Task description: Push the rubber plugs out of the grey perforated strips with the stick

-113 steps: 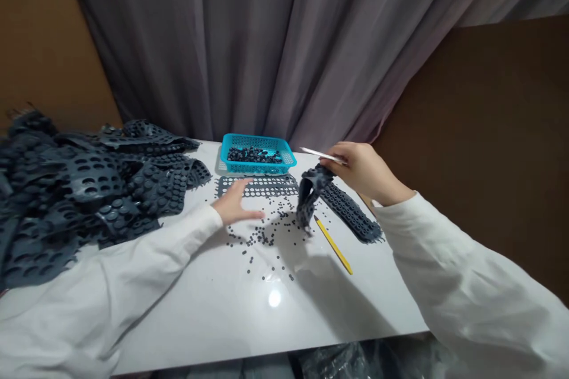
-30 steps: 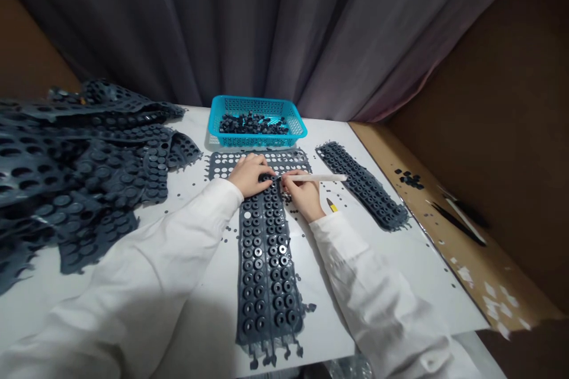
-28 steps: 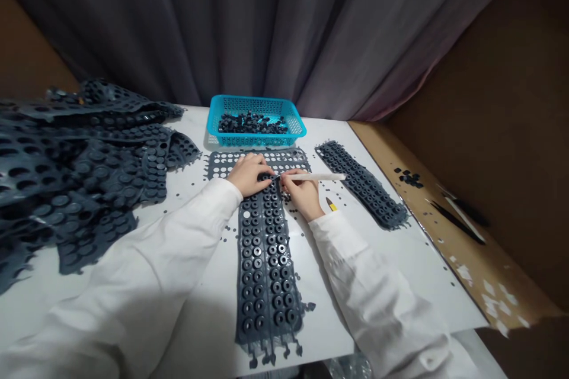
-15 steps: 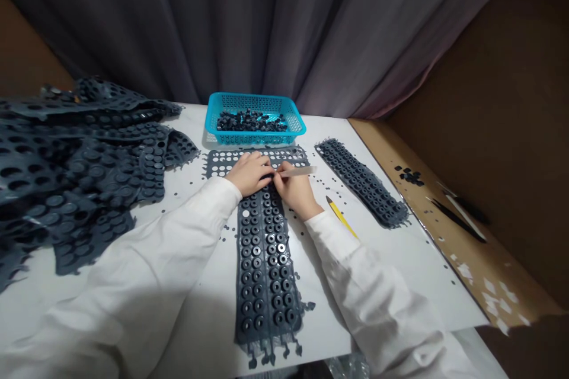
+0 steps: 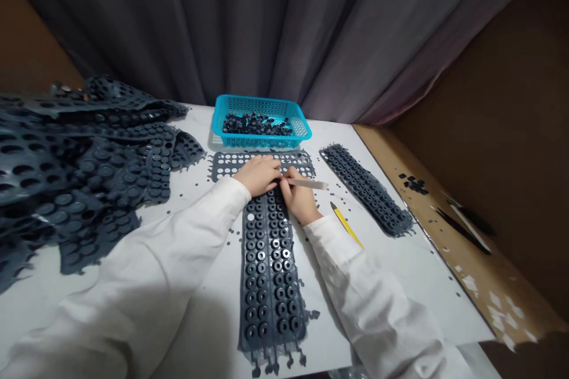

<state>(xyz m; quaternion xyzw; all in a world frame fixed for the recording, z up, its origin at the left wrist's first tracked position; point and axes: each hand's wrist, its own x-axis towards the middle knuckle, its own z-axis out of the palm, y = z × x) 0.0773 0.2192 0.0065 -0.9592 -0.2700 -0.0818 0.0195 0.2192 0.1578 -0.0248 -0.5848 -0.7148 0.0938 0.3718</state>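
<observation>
L hand (image 5: 256,176) lay open, palm down on far end of dark grey perforated rubber strip (image 5: 269,266), long axis running fore-aft on white tabletop (image 5: 391,290). R hand (image 5: 300,198) gripped pale slim pick (image 5: 309,184), held crosswise, tip pointing L at strip. Bright blue mesh basket (image 5: 253,143) beyond held loose dark rubber bits (image 5: 256,124).

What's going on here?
A person is working at a white table. Their left hand rests on a dark grey rubber strip studded with round rings, and their right hand pinches a slim pale pointed tool at the strip's far end. A turquoise plastic basket holds small dark pieces; a heap of punched grey sheets lies left.
</observation>
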